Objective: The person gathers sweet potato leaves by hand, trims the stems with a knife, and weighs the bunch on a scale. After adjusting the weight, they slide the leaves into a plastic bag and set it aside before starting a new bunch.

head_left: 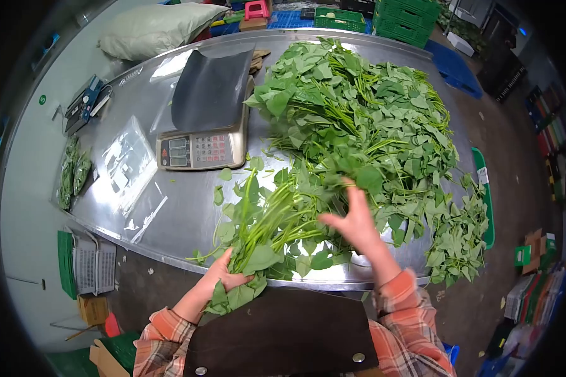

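Left hand (217, 276) closed around the stem ends of a bunch of leafy greens (264, 229), gripping it at the near edge of the steel table (170, 213), stalks fanning up and away from the palm toward the right hand. Right hand (352, 220) open, fingers spread and slightly blurred, resting at the near edge of the big heap of loose greens (365, 119), not pinching anything that can be made out. Beyond the left hand and well apart, a weighing scale (204, 147) with a dark sheet over its pan; further out to the left of it, clear plastic bags (129, 166) lying flat, and bagged greens (72, 173) at the table's far left rim. Loose leaves scattered between bunch and scale.

Risks, as a judgement only: bunch held low over the table rim, so a slack grip likely to let stalks slide off toward the floor; spread right fingers raking into tangled stems apt to tear leaves or drag extra strands; stray leaves near the scale apt to creep onto the pan and skew a reading
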`<state>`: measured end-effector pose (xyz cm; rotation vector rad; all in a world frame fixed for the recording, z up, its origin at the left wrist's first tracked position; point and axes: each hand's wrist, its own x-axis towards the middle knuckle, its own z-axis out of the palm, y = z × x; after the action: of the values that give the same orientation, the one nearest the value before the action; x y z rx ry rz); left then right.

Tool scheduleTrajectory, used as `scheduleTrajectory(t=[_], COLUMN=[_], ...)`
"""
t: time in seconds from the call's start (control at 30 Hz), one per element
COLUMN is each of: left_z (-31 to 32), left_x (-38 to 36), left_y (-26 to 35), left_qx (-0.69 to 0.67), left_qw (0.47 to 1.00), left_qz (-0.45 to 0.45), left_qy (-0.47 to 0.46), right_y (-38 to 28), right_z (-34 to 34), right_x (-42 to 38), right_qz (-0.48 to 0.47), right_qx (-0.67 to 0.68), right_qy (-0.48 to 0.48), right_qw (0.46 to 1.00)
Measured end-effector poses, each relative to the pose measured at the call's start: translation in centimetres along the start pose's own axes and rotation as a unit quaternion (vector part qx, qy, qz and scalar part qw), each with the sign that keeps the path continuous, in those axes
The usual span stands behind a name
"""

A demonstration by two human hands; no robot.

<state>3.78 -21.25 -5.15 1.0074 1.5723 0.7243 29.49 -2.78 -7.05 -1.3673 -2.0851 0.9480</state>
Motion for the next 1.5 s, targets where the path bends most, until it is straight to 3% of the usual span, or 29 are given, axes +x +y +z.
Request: scheduleTrajectory(t=[0.07,0.1,0.2,0.23,0.33,0.4,0.43,0.47,0.53,0.6,0.63,0.7,0.8,0.87,0.93,1.0,1.07,1.13,1.17,1.27,1.33,1.4,1.5], left_z=[0.0,0.2,0.2,0.0,-1.3,-2.2,-2.5,-2.5,-2.1,-1.1,-0.7,0.2,0.3,-0.5,-1.2,-2.0,-2.7,-3.3,-3.5,-3.5,-2.9,-2.3,-2.3], left_x=[0.1,0.1,-0.6,-0.5,-0.6,-0.9,-0.9,-0.9,-0.7,0.1,0.5,1.0,1.2,1.3,1.2,1.2,1.0,0.9,0.9,1.1,1.5,1.8,2.0], left_y=[0.6,1.0,3.5,3.2,2.6,2.7,2.2,2.6,3.8,3.8,4.1,4.5,4.7,4.3,3.7,3.2,2.6,2.2,2.3,3.0,3.9,4.7,4.9], left_qx=[-0.013,-0.020,0.077,0.073,0.097,0.160,0.222,0.272,0.369,0.414,0.442,0.482,0.506,0.518,0.526,0.533,0.543,0.550,0.558,0.581,0.600,0.607,0.587], left_qw=[0.998,0.995,0.991,0.993,0.994,0.987,0.969,0.955,0.918,0.888,0.874,0.848,0.818,0.799,0.778,0.751,0.737,0.723,0.714,0.697,0.677,0.668,0.689], left_qz=[-0.049,-0.075,-0.058,-0.043,0.001,0.023,0.096,0.096,0.095,0.148,0.153,0.183,0.236,0.265,0.298,0.338,0.346,0.356,0.363,0.382,0.399,0.410,0.404], left_qy=[-0.036,-0.055,-0.087,-0.079,-0.040,-0.002,0.040,0.065,0.109,0.134,0.129,0.124,0.137,0.152,0.171,0.192,0.206,0.220,0.217,0.176,0.147,0.133,0.134], right_y=[-2.3,-3.0,-1.3,-1.4,1.0,2.4,2.9,2.9,0.6,-1.6,-2.7,-6.8,-4.7,-3.6,-2.5,1.4,2.6,6.7,5.6,2.2,-2.0,-3.6,-2.2], right_z=[0.9,1.3,2.7,2.7,1.3,-1.7,-3.0,-3.7,-3.6,-1.6,0.1,1.2,4.0,3.7,2.1,1.4,-1.4,-2.8,-3.4,-1.5,0.0,1.4,4.4], right_x=[-0.8,-0.7,0.4,0.5,1.0,2.1,2.2,2.2,0.8,0.0,-0.3,-0.7,0.0,-0.9,-1.9,-0.7,0.7,1.6,1.4,1.2,0.9,1.4,1.4], right_qz=[-0.181,-0.216,-0.143,-0.168,-0.129,0.044,0.028,0.013,-0.046,-0.231,-0.298,-0.347,-0.412,-0.261,-0.038,0.072,0.158,0.016,0.073,0.117,-0.011,-0.164,-0.240], right_qx=[0.010,-0.006,0.098,0.118,0.123,0.297,0.303,0.310,0.202,0.065,0.043,0.023,0.082,0.290,0.491,0.686,0.810,0.749,0.740,0.469,0.243,0.052,0.002], right_qy=[0.009,-0.037,-0.061,0.001,0.041,0.098,0.127,0.156,0.093,0.059,0.065,0.009,-0.020,-0.071,-0.103,-0.042,0.083,0.077,0.039,-0.049,-0.045,-0.086,-0.003], right_qw=[0.983,0.976,0.983,0.979,0.983,0.949,0.944,0.938,0.974,0.969,0.951,0.938,0.907,0.918,0.864,0.723,0.559,0.658,0.668,0.874,0.969,0.981,0.971])
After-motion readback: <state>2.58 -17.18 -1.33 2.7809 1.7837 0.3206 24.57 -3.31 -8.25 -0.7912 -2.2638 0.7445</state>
